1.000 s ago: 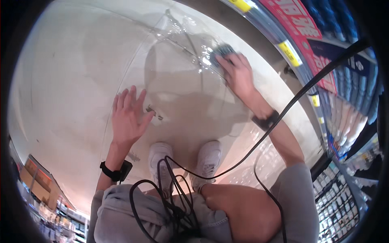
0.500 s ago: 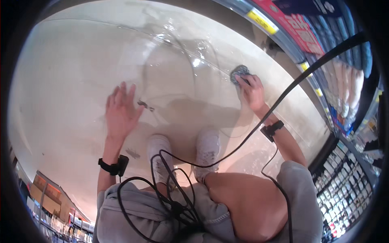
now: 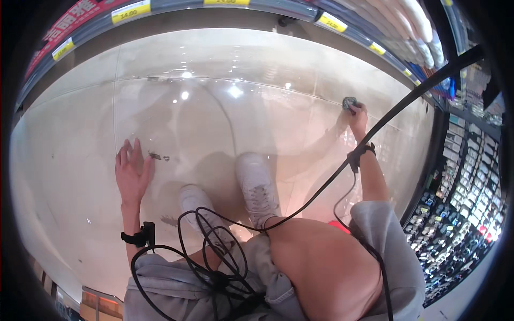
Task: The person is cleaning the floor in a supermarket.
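Note:
My right hand is out at the far right, low over the pale floor. Its fingers are closed on a dark grey, rough-textured scouring pad, which seems to press on the floor near a tile seam. Well to the left, my left hand has its fingers spread and holds nothing. Beside its thumb lies a small dark mark on the floor; whether it is a stain or a scrap I cannot tell. Each wrist wears a black strapped device, such as the one on the left.
A shelf edge with yellow tags curves across the far side. Racks of small goods stand at the right. A thick black cable crosses from upper right to coils over my lap. My white shoes stand between my hands.
The view has turned, so the shelf edge now spans the top. My right hand has moved the pad farther right, away from my left hand, which remains spread by the dark mark.

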Motion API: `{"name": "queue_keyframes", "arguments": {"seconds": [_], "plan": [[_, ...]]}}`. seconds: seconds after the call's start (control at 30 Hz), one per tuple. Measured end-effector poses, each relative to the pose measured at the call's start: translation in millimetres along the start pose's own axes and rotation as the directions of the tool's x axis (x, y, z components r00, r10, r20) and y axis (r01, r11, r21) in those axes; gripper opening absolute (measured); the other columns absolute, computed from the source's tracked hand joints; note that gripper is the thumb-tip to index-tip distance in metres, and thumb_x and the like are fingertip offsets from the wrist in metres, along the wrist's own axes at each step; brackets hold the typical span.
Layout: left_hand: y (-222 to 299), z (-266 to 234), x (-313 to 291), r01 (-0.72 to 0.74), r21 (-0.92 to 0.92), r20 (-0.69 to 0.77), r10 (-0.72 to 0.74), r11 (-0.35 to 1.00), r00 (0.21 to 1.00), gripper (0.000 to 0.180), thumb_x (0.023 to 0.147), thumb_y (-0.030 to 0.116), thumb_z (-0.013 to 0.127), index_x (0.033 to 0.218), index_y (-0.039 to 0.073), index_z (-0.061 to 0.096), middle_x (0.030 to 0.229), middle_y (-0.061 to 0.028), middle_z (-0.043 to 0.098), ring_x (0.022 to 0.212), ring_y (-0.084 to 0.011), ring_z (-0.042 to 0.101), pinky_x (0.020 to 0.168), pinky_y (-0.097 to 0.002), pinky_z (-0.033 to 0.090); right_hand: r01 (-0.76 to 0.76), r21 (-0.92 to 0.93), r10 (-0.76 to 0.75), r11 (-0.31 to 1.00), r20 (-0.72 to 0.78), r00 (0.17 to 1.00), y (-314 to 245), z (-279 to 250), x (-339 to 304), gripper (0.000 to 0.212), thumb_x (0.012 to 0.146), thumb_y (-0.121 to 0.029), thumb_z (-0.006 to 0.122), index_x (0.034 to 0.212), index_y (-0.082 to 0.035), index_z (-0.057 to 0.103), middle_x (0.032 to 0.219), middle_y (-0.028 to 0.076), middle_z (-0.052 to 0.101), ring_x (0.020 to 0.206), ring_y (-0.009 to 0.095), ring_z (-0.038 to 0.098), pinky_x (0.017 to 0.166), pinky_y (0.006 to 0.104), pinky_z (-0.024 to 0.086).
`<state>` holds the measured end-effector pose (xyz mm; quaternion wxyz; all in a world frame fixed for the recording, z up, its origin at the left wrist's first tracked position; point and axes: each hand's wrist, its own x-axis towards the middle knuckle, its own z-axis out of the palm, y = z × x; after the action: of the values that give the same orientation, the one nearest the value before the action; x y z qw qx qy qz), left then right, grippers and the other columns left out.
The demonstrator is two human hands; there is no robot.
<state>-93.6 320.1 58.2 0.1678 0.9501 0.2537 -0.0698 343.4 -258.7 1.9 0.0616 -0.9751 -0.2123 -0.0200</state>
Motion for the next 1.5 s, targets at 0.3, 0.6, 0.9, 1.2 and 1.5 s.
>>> {"name": "queue_keyframes", "arguments": {"seconds": [0.3,0.6,0.9,1.2,1.5], "plan": [[-5.9,-0.4,-2.1,-0.004,-0.053,0.056,0.007,0.999,0.998,0.05,0.093,0.029,0.058,0.138,0.009,0.052,0.139,-0.0242,0.046,0.124,-0.0414,0.045,0.102,-0.0463,0.04,-0.412,0.304,0.476,0.859,-0.182,0.86,-12.8,21.7,17.3,0.031,0.076,-0.016,0.075,0.104,-0.003,0.07,0.104,0.017,0.069,0.094,0.033,0.067,0.083,0.0389,0.051],[6.5,-0.7,3.9,0.033,0.042,0.104,-0.037,0.999,0.994,0.05,0.093,0.032,0.058,0.136,0.006,0.053,0.14,-0.0254,0.045,0.126,-0.0406,0.045,0.102,-0.046,0.041,0.022,0.361,0.106,0.932,-0.331,0.937,-208.5,51.9,20.9,0.027,0.084,-0.01,0.059,0.109,0.001,0.062,0.1,0.021,0.061,0.093,0.038,0.057,0.083,0.0469,0.045],[-6.5,5.8,-1.5,0.054,0.041,0.079,-0.057,0.998,0.995,0.051,0.091,0.034,0.061,0.135,0.007,0.055,0.138,-0.0257,0.048,0.125,-0.0416,0.046,0.105,-0.046,0.039,0.245,0.762,-0.173,0.6,-0.174,0.969,-387.1,61.2,41.0,0.029,0.085,-0.013,0.06,0.113,-0.007,0.066,0.113,0.017,0.06,0.106,0.035,0.056,0.091,0.0418,0.047],[-2.6,8.9,-16.8,0.042,-0.016,-0.024,-0.042,0.999,0.999,0.054,0.092,0.03,0.061,0.141,0.012,0.049,0.144,-0.0237,0.042,0.131,-0.0404,0.04,0.108,-0.0466,0.036,0.018,0.493,0.175,0.87,-0.342,0.923,-113.3,30.0,59.7,0.028,0.094,-0.022,0.059,0.115,-0.004,0.066,0.093,0.013,0.069,0.088,0.025,0.065,0.087,0.0334,0.048],[-3.7,9.1,0.8,0.02,-0.036,0.036,-0.019,0.999,0.999,0.052,0.091,0.031,0.062,0.138,0.011,0.052,0.139,-0.0231,0.047,0.124,-0.0406,0.046,0.104,-0.0457,0.04,-0.319,0.204,0.357,0.925,-0.184,0.916,47.7,56.3,33.7,0.066,0.093,-0.046,0.051,0.141,-0.002,0.043,0.137,0.027,0.047,0.129,0.04,0.041,0.11,0.0479,0.028]]}}
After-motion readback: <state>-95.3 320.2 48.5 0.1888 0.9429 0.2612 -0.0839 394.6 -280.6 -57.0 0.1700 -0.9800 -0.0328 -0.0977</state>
